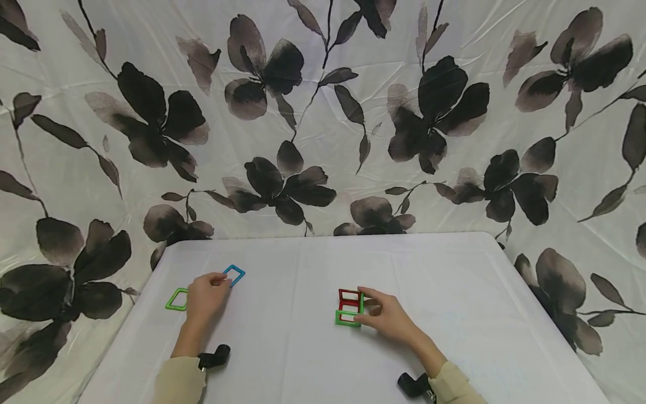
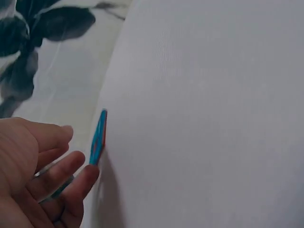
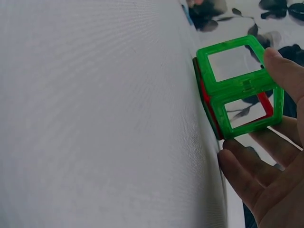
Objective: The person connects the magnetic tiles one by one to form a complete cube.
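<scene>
My right hand [image 1: 386, 317] holds a small joined structure of red and green magnetic tiles [image 3: 247, 84], thumb on one side and fingers on the other. Square open frames make up its sides, and it stands on the white table. On the left, my left hand [image 1: 206, 297] reaches to a blue square magnetic tile [image 1: 239, 269] lying on the table. In the left wrist view, a fingertip is at the lower end of that blue tile [image 2: 98, 137], seen nearly edge-on with red along one side; the thumb stays apart from it. A green magnetic tile [image 1: 172, 306] lies left of this hand, partly covered.
The white table [image 1: 298, 359] has a raised rim, with a flower-patterned cloth [image 1: 353, 146] hanging behind and around it. A black wrist-worn device [image 1: 216, 357] sits beside the left wrist, and another black device [image 1: 414, 385] beside the right.
</scene>
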A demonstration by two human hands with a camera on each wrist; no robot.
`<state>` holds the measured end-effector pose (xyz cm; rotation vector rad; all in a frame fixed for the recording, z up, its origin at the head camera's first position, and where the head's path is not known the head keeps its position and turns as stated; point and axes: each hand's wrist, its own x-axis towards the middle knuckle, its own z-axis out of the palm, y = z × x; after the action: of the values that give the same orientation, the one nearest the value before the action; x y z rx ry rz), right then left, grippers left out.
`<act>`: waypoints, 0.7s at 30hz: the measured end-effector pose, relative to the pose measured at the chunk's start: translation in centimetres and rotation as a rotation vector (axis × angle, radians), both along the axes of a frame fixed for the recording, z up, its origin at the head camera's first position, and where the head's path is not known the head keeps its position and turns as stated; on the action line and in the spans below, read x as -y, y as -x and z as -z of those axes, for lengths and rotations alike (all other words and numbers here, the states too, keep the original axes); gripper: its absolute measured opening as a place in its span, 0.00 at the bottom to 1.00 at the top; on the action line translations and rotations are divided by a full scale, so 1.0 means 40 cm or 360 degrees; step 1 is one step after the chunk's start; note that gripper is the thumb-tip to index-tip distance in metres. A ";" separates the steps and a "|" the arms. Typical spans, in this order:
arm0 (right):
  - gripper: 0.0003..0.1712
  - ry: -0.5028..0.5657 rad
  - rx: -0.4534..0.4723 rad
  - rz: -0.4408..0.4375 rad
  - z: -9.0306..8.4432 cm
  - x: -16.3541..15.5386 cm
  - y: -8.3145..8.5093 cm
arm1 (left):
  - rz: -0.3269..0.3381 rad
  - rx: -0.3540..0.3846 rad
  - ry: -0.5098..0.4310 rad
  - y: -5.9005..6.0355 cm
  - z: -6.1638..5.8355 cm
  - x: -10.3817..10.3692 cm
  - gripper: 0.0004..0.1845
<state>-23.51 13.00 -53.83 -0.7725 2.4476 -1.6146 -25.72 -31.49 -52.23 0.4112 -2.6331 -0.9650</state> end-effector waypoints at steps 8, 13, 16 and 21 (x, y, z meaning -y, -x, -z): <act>0.40 -0.0011 -0.0033 -0.0009 -0.003 -0.002 0.000 | -0.0064 0.0089 -0.0061 0.007 0.026 0.067 0.23; 0.40 -0.0009 -0.0021 -0.0009 -0.003 0.000 -0.001 | -0.0038 0.0222 -0.0115 0.013 0.022 0.080 0.31; 0.40 -0.0007 -0.0003 -0.0007 -0.004 0.000 -0.003 | -0.0017 0.0326 -0.0101 0.015 0.018 0.085 0.37; 0.41 -0.0019 0.0016 0.0010 -0.006 0.000 -0.004 | 0.0035 0.0425 -0.0033 0.025 0.017 0.090 0.43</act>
<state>-23.34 13.01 -53.58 -0.7538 2.4531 -1.6009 -26.71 -35.09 -52.92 0.5525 -2.8719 -1.0073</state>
